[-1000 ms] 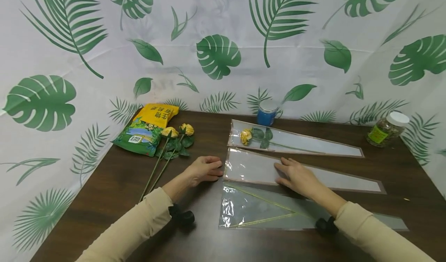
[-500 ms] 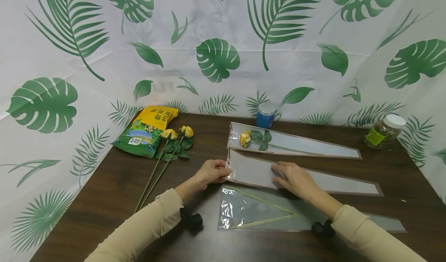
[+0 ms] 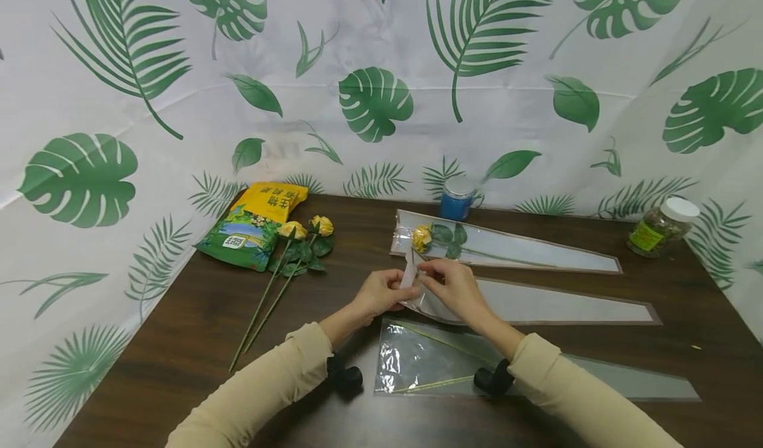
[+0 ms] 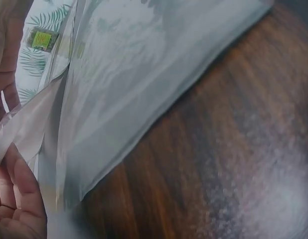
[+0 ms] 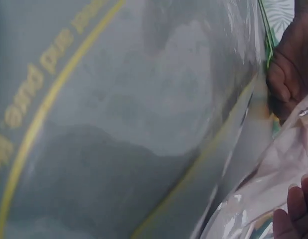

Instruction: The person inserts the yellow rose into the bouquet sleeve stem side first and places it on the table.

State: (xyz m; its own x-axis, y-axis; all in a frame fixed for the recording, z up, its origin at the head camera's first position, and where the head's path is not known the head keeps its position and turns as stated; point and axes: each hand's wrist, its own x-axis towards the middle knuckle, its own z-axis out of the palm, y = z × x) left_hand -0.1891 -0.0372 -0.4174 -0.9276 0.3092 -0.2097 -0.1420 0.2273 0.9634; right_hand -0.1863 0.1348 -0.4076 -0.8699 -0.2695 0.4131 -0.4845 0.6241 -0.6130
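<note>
Three tapered clear-and-pale flower sleeves lie one behind another on the table. The middle flower sleeve [image 3: 560,302] has its wide left end lifted and bent up. My left hand [image 3: 381,295] pinches that end between thumb and fingers, also seen in the left wrist view. My right hand [image 3: 459,292] meets it from the other side, its thumb and fingertips pinching the edge of the film. The back flower sleeve [image 3: 536,242] has a yellow rose [image 3: 422,238] inside. The front flower sleeve [image 3: 429,362] lies flat with yellow stripes, partly under my right forearm.
Two yellow roses [image 3: 292,230] with long stems lie left of the hands. A green and yellow bag [image 3: 247,232] stands behind them. At the back are a blue jar [image 3: 457,199] and, far right, a white-lidded clear jar [image 3: 661,228]. A leaf-patterned cloth [image 3: 381,103] hangs behind the table.
My left hand has moved right and taken hold of the middle sleeve's wide end, lifting it. My right hand has left the sleeve's middle and moved left to that end.
</note>
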